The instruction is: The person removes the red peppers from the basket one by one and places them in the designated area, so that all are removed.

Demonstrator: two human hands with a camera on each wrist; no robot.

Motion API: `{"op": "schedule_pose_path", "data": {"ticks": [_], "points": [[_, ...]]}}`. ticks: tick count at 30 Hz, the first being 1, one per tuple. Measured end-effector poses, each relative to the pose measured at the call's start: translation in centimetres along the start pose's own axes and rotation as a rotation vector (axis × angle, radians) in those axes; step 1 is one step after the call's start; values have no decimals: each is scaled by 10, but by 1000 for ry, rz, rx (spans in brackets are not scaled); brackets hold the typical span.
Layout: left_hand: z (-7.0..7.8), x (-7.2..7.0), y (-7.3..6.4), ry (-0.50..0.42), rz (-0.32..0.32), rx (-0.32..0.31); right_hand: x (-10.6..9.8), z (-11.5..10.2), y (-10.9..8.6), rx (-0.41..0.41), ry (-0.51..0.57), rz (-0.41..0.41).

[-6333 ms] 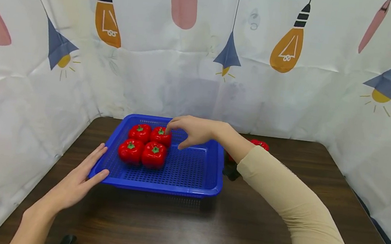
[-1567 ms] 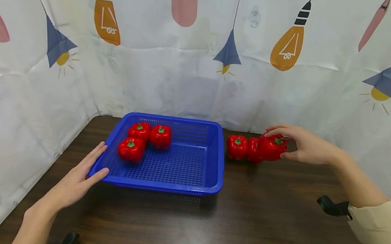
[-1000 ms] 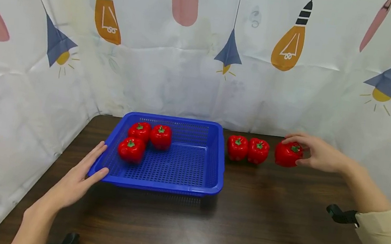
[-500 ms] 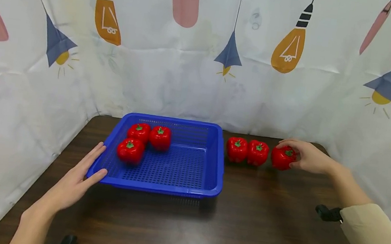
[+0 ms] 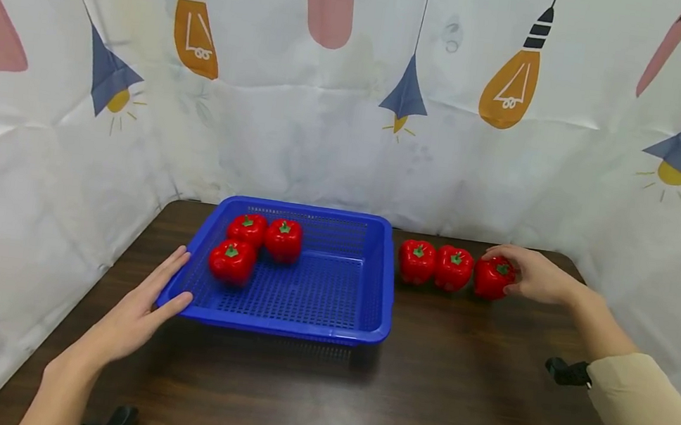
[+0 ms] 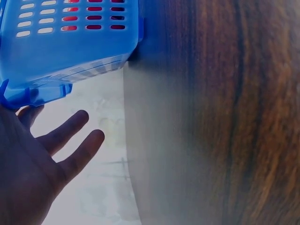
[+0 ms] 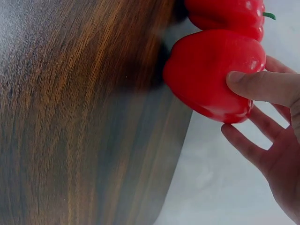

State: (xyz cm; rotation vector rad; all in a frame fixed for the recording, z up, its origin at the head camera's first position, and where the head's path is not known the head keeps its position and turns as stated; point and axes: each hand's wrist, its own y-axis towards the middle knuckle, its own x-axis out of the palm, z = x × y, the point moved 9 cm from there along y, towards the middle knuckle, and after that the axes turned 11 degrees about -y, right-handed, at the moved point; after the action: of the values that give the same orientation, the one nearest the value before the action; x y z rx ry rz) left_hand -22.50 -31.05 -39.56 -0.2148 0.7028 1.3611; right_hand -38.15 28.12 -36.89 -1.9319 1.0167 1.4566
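My right hand holds a red bell pepper with a green stem, thumb on one side and fingers round the other. In the right wrist view this bell pepper sits right at its neighbour. Two more red peppers, one in the middle and one by the basket, make a row with it on the table. My left hand rests with straight, spread fingers on the left rim of the blue basket. Inside the basket's left part lie three red peppers.
The dark wooden table runs up to a white patterned curtain at the back and sides. A black strap hangs at my right wrist, another black strap near my left.
One pepper has left the basket. My right hand has carried it right, past the two on the table, then lowered it and brought it back left beside them. The left hand stays put.
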Motion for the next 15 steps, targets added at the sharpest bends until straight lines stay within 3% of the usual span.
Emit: {"op": "schedule_pose_path", "data": {"ticks": [6,15], "points": [[-2,0,1,-3,2,-5,-2,1,3,0,-15,-8],[-3,0,3,2,-4,-6,0,2,1,20,48,-31]]}}
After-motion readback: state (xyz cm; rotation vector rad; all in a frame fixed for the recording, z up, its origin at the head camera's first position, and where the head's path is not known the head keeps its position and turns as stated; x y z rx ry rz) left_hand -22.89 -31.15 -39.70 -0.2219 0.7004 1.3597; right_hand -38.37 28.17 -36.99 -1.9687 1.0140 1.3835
